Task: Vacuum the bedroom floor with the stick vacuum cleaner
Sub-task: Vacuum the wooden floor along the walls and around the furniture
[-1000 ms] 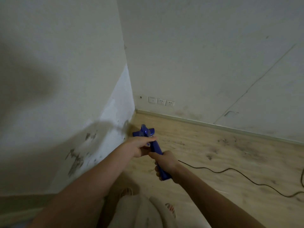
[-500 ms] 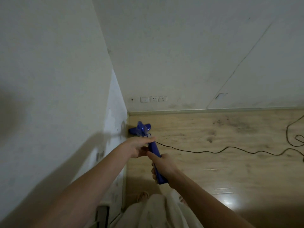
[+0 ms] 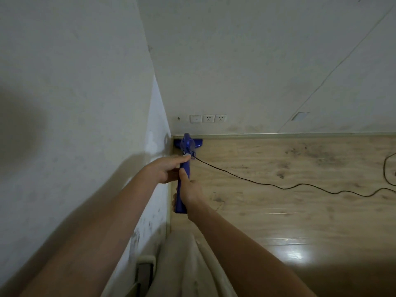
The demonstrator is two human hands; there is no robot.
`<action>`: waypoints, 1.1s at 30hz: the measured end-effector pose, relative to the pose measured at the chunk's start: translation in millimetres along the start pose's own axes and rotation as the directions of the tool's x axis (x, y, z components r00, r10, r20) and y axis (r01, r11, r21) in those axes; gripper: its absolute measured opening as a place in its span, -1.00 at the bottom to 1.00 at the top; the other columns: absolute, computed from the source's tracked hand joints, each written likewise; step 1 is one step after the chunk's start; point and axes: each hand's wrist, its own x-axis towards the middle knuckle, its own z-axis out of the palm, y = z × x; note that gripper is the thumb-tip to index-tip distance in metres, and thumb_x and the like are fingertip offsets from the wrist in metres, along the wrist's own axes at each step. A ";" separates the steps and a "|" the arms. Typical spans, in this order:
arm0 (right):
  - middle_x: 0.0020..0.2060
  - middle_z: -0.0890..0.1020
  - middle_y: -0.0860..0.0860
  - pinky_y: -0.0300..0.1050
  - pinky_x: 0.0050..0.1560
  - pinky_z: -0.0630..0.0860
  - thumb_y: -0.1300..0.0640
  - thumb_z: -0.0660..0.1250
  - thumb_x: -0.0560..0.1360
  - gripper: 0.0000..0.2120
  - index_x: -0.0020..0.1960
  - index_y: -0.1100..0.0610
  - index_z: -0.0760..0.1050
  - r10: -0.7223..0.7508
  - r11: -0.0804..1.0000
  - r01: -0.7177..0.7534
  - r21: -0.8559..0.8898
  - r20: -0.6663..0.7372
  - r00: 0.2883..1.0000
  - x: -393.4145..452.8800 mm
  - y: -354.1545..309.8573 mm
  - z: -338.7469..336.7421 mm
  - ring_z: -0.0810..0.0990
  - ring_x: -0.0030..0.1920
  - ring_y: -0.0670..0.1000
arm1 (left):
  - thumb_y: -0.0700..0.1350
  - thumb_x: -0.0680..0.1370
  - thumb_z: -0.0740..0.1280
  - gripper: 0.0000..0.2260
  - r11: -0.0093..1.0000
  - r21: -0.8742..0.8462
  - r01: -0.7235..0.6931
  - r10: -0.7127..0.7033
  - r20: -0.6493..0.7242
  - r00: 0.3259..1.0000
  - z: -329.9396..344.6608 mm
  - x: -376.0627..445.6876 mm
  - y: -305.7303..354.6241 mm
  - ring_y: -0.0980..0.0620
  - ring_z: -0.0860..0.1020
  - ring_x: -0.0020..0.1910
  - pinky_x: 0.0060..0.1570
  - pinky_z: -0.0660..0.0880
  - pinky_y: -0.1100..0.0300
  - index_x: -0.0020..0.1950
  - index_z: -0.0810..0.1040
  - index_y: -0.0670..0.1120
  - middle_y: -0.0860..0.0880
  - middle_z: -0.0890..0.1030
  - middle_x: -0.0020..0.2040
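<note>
Wood-look floor [image 3: 278, 211] meets two pale walls at a corner, with three sockets [image 3: 207, 118] low on the far wall. Blue vacuum [image 3: 186, 168] runs lengthwise away from the person along the left wall [image 3: 75, 103], its head [image 3: 188, 143] lying crosswise on the floor in the corner. Left hand [image 3: 166, 170] grips the shaft higher up; right hand [image 3: 189, 190] is wrapped round the handle nearer the body. Black cord [image 3: 278, 185] trails from the shaft rightward across the floor.
</note>
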 end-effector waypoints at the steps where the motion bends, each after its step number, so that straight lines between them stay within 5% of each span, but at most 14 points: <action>1: -0.39 0.48 0.07 -0.26 -0.55 0.43 -0.15 0.11 0.63 -0.60 -0.04 0.20 0.42 -0.002 1.000 0.002 -0.009 0.009 1.000 -2.2 0.1 6.2 0.47 -0.47 -0.02 | -0.04 0.48 0.44 -0.74 1.000 0.004 0.006 -0.006 0.004 1.000 -7.3 -0.2 0.0 -0.06 0.56 -0.16 -0.13 0.57 0.12 0.04 0.53 -0.18 -0.17 0.58 -0.09; 7: -0.33 0.50 0.07 -0.14 -0.38 0.47 -0.18 0.10 0.62 -0.58 -0.07 0.18 0.42 0.007 0.984 -0.010 -0.178 -0.016 1.000 -13.0 13.1 -12.6 0.48 -0.41 0.01 | -0.10 0.47 0.45 -0.66 0.999 -0.046 0.028 -0.024 0.092 0.995 -4.0 -7.1 -23.0 -0.09 0.60 -0.10 -0.07 0.57 0.09 0.19 0.54 -0.20 -0.21 0.61 -0.02; 14: -0.35 0.49 0.06 -0.18 -0.42 0.44 -0.17 0.11 0.62 -0.59 -0.05 0.19 0.40 0.051 0.958 -0.058 -0.280 -0.032 0.998 -48.3 8.7 -60.7 0.46 -0.43 -0.02 | -0.08 0.51 0.41 -0.79 0.994 0.112 -0.013 -0.020 0.292 0.956 18.8 -19.8 -32.1 0.01 0.65 -0.24 -0.14 0.59 0.15 0.07 0.53 -0.16 -0.08 0.65 -0.23; 22: -0.29 0.52 0.11 -0.15 -0.42 0.49 -0.21 0.10 0.61 -0.54 -0.05 0.20 0.43 -0.010 0.961 0.008 -0.277 -0.004 1.000 -18.6 -4.4 -42.0 0.49 -0.41 0.03 | -0.07 0.53 0.39 -0.69 0.997 -0.047 -0.055 0.062 0.149 0.987 19.5 -8.7 -22.6 -0.01 0.58 -0.27 -0.27 0.58 0.18 0.18 0.48 -0.19 -0.12 0.58 -0.19; 27: -0.26 0.54 0.08 0.12 0.03 0.57 -0.22 0.11 0.60 -0.58 -0.18 0.10 0.42 -0.064 0.964 0.062 -0.259 -0.001 0.998 -2.2 -8.9 -26.3 0.55 -0.20 0.09 | -0.08 0.51 0.41 -0.63 0.995 -0.051 -0.082 0.085 0.059 0.995 15.7 -5.1 -9.5 -0.07 0.59 -0.15 -0.17 0.57 0.11 0.24 0.49 -0.24 -0.18 0.59 -0.07; 30: -0.27 0.54 0.08 0.06 -0.10 0.58 -0.20 0.09 0.61 -0.61 -0.15 0.09 0.40 -0.061 0.970 0.065 -0.233 0.026 0.998 -0.5 -10.4 -19.9 0.54 -0.26 0.06 | -0.08 0.53 0.39 -0.67 0.996 -0.030 -0.086 0.087 0.037 0.996 11.9 -6.8 -3.9 -0.07 0.60 -0.19 -0.19 0.59 0.11 0.20 0.50 -0.24 -0.17 0.61 -0.12; 33: -0.31 0.50 0.10 -0.12 -0.37 0.50 -0.17 0.08 0.63 -0.62 -0.13 0.12 0.37 -0.040 0.978 0.045 -0.202 0.029 0.999 -3.9 -9.0 -14.4 0.50 -0.37 0.02 | -0.07 0.53 0.39 -0.62 0.997 0.000 -0.080 0.080 0.023 0.997 5.1 -8.3 -3.6 -0.10 0.59 -0.10 0.02 0.57 0.05 0.25 0.49 -0.26 -0.19 0.60 -0.07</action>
